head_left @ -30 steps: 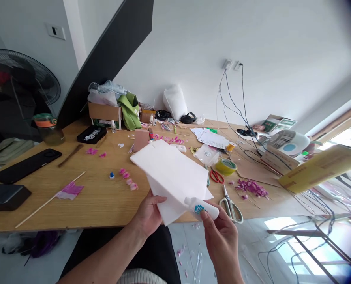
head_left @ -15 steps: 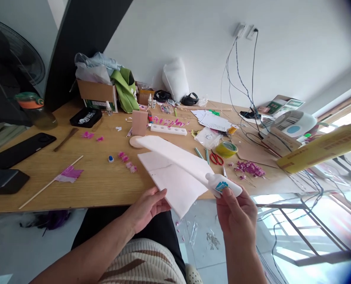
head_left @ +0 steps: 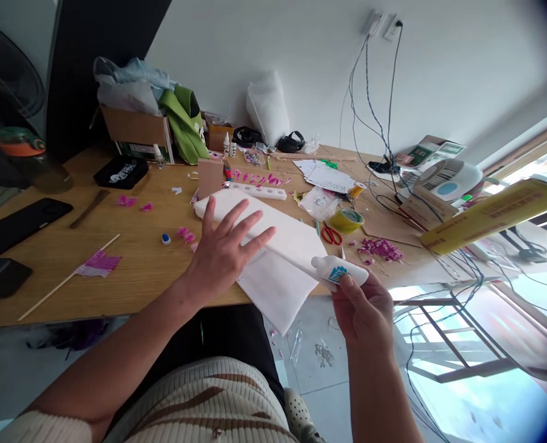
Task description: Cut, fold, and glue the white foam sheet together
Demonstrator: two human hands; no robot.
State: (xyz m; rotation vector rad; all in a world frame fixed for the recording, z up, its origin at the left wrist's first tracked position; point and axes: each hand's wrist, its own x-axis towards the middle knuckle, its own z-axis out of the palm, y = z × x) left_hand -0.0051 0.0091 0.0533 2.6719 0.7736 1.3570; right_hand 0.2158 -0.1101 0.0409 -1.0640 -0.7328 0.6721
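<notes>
My left hand (head_left: 222, 249) is spread with its fingers apart over the upper white sheet (head_left: 282, 227); whether it touches the sheet is hard to tell. A second white sheet (head_left: 277, 286) lies below, its lower corner hanging past the table's front edge. In my right hand (head_left: 368, 307) is a white bottle (head_left: 340, 271) with a blue label, thumb on top, its nozzle pointing left. The bottle overlaps the right end of the upper sheet.
Red scissors (head_left: 331, 234), yellow tape (head_left: 346, 219) and magenta petals (head_left: 381, 249) lie right of the sheets. A stick with pink material (head_left: 98, 263) is at the left. A yellow box (head_left: 499, 212) juts in at right. Behind stands a cardboard box (head_left: 135, 126).
My left hand has let go of the lower sheet's edge and moved up over the upper sheet, fingers spread. The upper sheet lies lower and flatter. My right hand still holds the bottle.
</notes>
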